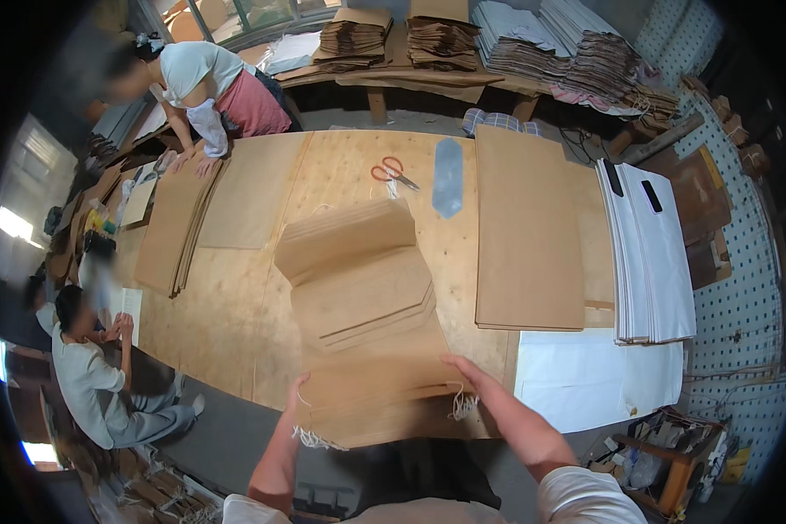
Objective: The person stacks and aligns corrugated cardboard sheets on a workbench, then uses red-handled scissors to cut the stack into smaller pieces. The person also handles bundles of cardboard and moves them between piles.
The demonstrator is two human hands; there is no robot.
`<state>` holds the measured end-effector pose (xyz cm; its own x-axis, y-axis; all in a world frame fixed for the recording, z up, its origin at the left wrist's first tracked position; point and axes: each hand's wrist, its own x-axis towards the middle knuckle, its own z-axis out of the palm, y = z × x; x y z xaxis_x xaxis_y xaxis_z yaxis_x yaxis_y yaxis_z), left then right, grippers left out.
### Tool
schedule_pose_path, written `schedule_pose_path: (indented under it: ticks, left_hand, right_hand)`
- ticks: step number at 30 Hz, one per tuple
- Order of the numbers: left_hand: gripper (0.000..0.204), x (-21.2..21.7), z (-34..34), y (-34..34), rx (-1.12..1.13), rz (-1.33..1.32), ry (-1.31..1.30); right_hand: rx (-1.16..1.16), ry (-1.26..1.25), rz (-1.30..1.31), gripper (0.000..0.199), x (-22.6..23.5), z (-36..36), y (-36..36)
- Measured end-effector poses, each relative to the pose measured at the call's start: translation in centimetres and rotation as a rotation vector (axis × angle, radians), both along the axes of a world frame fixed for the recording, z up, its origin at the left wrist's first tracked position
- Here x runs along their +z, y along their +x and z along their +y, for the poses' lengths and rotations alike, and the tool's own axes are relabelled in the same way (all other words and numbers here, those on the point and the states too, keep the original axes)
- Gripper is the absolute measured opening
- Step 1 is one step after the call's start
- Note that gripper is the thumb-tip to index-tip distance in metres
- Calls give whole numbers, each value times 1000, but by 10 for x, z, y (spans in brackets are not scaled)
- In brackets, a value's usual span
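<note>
Brown paper, layered into a creased bundle, is held at the near side of the plywood counter, with its far part resting on the wood and its near end brought close to the body. One side edge is clasped by the left grip and the opposite edge by the right grip; the fingers seem to be curled underneath, though they are mostly hidden by the paper. White strings are hung at both near corners. Beyond the bundle, scissors with orange-red handles are laid beside a grey-blue strip with tapered ends. To the right, a tall stack of brown sheets is placed, followed by a white stack on which two dark objects are set. A white sheet is spread nearer the body. To the left, another brown stack is touched by the hands of a standing co-worker, and a pale paper is handled by a seated person.
</note>
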<state>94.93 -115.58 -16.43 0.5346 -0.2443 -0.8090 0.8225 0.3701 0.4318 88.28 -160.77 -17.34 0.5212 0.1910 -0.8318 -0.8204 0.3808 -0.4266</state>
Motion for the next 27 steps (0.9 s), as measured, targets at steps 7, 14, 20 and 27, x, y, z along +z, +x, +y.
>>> schedule_pose_path:
  ticks: [7,14,20,27]
  left_hand:
    - [52,6,16,-84,61,70,113]
    - [63,121,-12,-95,-30,120,-95]
    - [72,76,-6,-139,148,90,75]
    - [87,67,46,-207,550,-82,-338]
  right_hand:
    - [28,157,57,46,-13,5,-67]
    - [169,194,96,52,-7,-44,-80]
    - [189,63,279,55,74,-22,-82]
    - [-229,506,429,48,-22,20,-183]
